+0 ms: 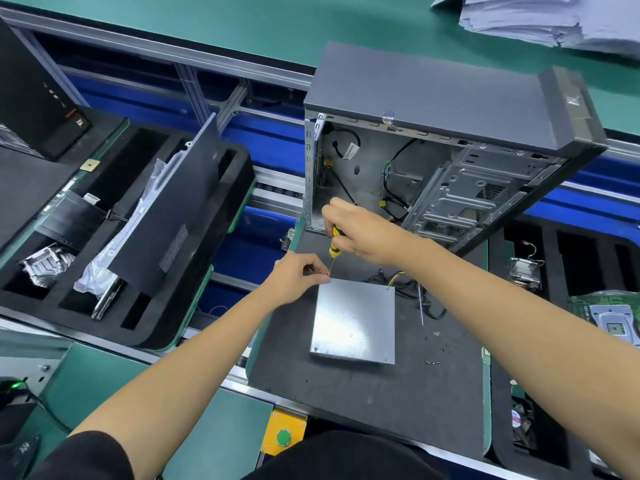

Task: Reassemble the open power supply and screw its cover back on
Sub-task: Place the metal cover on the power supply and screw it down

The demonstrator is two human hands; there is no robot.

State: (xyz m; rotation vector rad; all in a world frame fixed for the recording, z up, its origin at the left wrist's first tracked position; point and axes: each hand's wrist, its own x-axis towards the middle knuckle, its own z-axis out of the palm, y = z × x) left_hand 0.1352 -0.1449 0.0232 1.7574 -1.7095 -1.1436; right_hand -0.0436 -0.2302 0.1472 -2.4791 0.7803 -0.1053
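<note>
Yellow-handled screwdriver (333, 244) in right hand (363, 233), left hand (298, 277) steadying tip on power supply (355, 323)

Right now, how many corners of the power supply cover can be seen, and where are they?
4. On the power supply cover: near-left, near-right and far-right lie bare; the far-left sits at the left hand, under the screwdriver held by the right hand.

Two hands, the left (294, 277) and the right (363, 233). One screwdriver (334, 245), one power supply (353, 323), one open computer case (446, 140). One green button (283, 437) and one paper stack (540, 19).
</note>
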